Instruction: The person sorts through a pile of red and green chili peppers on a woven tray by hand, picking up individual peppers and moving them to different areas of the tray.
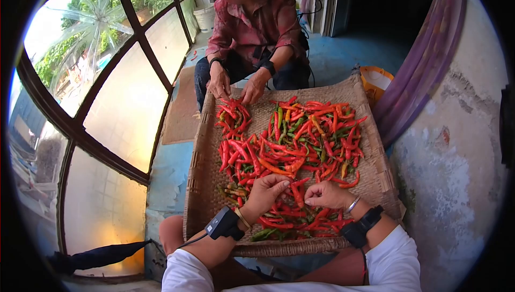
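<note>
Red, orange and green chili peppers [268, 155] lie in loose piles on a large woven tray [373, 155]. Over the tray's near half, my left hand [266, 191] has its thumb and fingers pinched together at the stem end of a red chili [298, 193]. My right hand [328, 194], to the right of that chili, has its fingers curled and pressed together beside it; whatever lies between the fingertips is too small to make out. More red chilies [300, 222] lie below both hands, with green ones near the tray's front edge.
Across the tray sits a person [255, 24] in a red patterned shirt, both hands at the far-left chilies. A framed window [123, 104] runs along the left. Behind the tray's right corner stand an orange bucket [375, 80] and a purple curtain [424, 67].
</note>
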Available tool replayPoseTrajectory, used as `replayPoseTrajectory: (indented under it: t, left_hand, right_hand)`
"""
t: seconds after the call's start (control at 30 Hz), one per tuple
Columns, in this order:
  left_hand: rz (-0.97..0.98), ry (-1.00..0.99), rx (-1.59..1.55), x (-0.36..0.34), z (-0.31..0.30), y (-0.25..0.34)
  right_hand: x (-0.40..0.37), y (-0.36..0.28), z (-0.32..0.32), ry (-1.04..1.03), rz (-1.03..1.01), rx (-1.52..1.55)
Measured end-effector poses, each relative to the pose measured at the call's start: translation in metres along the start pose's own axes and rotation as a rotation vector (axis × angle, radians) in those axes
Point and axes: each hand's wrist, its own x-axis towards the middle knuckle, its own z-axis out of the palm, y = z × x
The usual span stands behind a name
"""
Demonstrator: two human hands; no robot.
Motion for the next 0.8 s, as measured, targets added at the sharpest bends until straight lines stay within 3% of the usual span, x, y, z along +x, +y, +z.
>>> replayPoseTrajectory:
  t: [0.13,0.17,0.23,0.3,0.37,0.43,0.57,0.67,0.8]
  left_hand:
    - [0.149,0.227,-0.059,0.008,-0.018,0.012]
    - [0.149,0.229,-0.059,0.009,-0.018,0.013]
    - [0.354,0.466,-0.167,0.01,-0.018,0.016]
    - [0.341,0.433,-0.143,0.005,-0.014,0.016]
    - [0.262,0.26,-0.074,-0.002,-0.004,0.013]
    - [0.132,-0.038,0.052,-0.004,0.0,0.003]
    - [-0.142,-0.469,0.322,-0.01,0.005,-0.016]
    - [-0.228,-0.579,0.397,-0.018,0.014,-0.01]
    - [-0.158,-0.771,0.507,-0.017,0.017,-0.011]
  right_hand:
    - [0.001,0.003,0.002,0.079,0.015,-0.079]
    - [0.002,0.004,0.003,0.123,0.008,0.013]
    - [0.002,0.002,0.002,0.166,-0.001,0.106]
    - [-0.001,-0.001,-0.003,0.253,0.007,0.376]
    - [0.0,0.003,-0.004,0.249,-0.084,0.528]
    - [-0.003,0.0,-0.005,0.327,-0.153,0.874]
    - [-0.006,-0.01,0.003,0.405,-0.236,0.977]
    - [-0.006,-0.012,0.009,0.412,-0.247,0.991]
    - [-0.006,-0.012,0.015,0.42,-0.243,1.04]
